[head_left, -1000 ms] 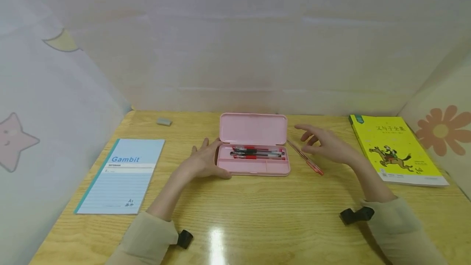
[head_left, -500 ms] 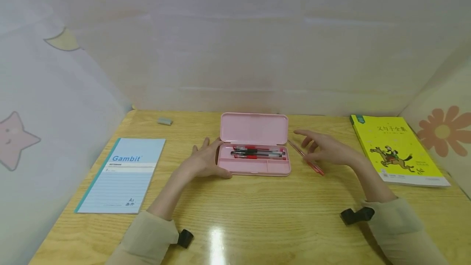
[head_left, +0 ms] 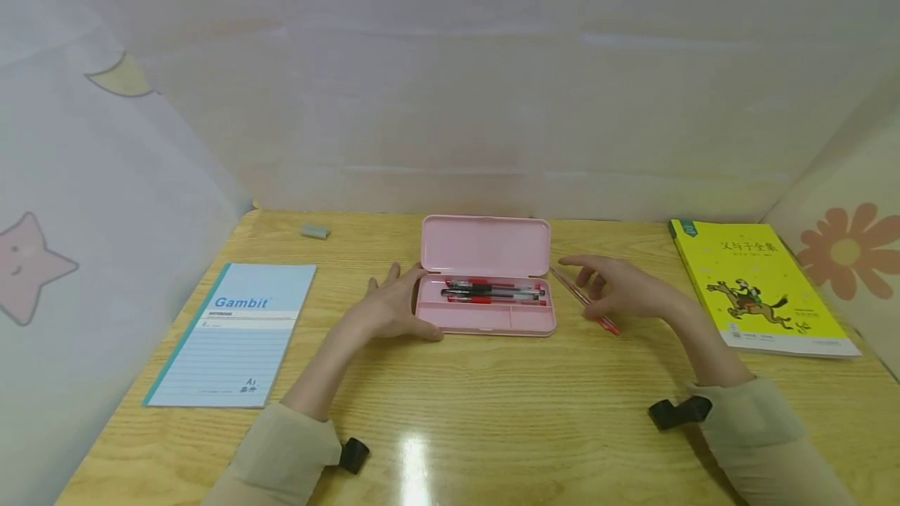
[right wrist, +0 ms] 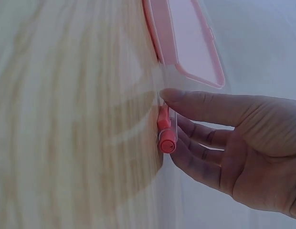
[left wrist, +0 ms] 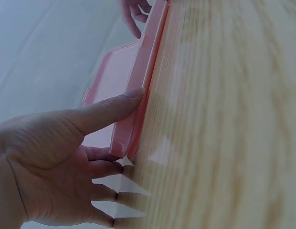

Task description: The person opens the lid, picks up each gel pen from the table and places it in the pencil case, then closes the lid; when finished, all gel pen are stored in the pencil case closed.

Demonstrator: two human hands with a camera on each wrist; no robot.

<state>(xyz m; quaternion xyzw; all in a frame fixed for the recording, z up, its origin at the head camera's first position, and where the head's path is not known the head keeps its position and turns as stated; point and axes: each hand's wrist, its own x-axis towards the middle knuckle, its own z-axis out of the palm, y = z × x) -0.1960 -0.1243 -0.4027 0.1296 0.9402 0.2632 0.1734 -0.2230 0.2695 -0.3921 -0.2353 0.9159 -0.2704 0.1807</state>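
Observation:
An open pink pencil case (head_left: 485,318) lies on the table, its lid raised at the back. Inside its long compartment are several red and black pens (head_left: 485,291). My left hand (head_left: 390,311) holds the case's left end, thumb along the front wall and index finger at the end; the other fingertips reach the tabletop. To the right of the case a red pen (head_left: 610,325) lies slantwise on the table. Over it is my right hand (head_left: 622,287), fingers loosely bent and thumb tip right at the pen. In the right wrist view the pen's red end (right wrist: 167,142) shows beside the fingers.
A light blue notebook (head_left: 232,334) lies at the left, and behind it a small grey-green block (head_left: 315,232). On the right is a yellow book (head_left: 762,287). White cloth walls (head_left: 436,100) stand behind the wooden table (head_left: 478,412) and at both sides.
My right hand has lowered slightly toward the red pen, its index finger coming down near the pen's far end. The left hand and the pencil case have stayed in place.

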